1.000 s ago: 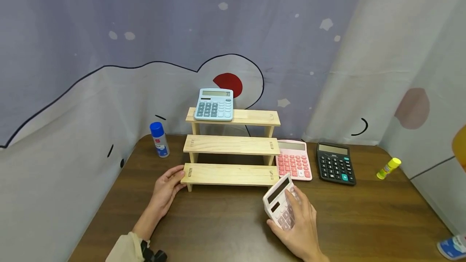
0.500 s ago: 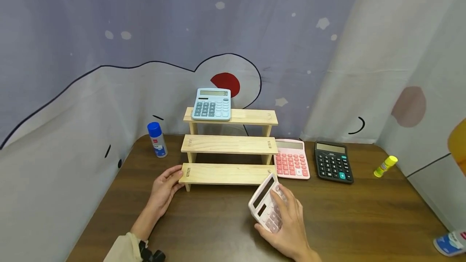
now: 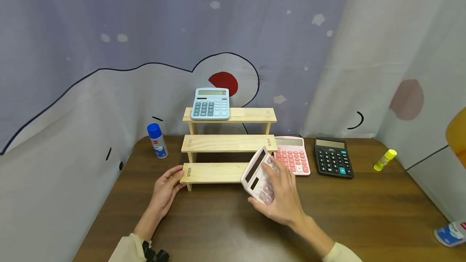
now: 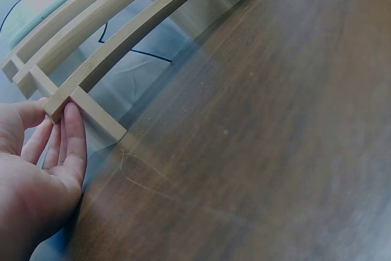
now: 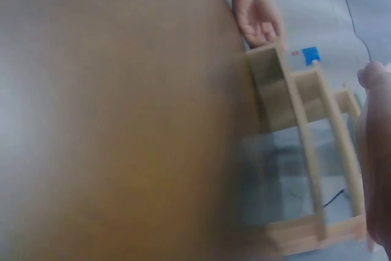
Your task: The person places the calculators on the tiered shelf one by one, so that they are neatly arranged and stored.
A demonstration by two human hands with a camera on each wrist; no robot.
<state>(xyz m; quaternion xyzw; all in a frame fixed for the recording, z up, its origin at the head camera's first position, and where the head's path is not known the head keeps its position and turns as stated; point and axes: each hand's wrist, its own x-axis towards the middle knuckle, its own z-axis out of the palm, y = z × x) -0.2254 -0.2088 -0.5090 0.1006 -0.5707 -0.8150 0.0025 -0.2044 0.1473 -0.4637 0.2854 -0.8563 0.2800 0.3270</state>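
In the head view, a three-tier wooden step rack (image 3: 214, 173) stands at the middle of the desk. My left hand (image 3: 164, 193) pinches the left end of its lowest step; the left wrist view shows the thumb at the step end (image 4: 58, 103) and fingers beneath. A pale pink calculator (image 3: 257, 179) is gripped in my right hand (image 3: 284, 199), tilted, its display toward the upper left. It covers the right part of the lowest step; whether it touches the wood I cannot tell. On the top step, at the left, a light blue calculator (image 3: 211, 108) leans back.
A pink calculator (image 3: 292, 157) and a black calculator (image 3: 333, 159) lie right of the rack. Farther right is a yellow glue stick (image 3: 385, 160). A blue-capped bottle (image 3: 158, 142) stands at the left, another bottle (image 3: 451, 234) at the right edge. A curtain (image 3: 145, 100) hangs behind.
My right hand has carried the pale pink calculator left and then up, from beside the rack's right end to over the lowest step. My left hand keeps its place on the rack.
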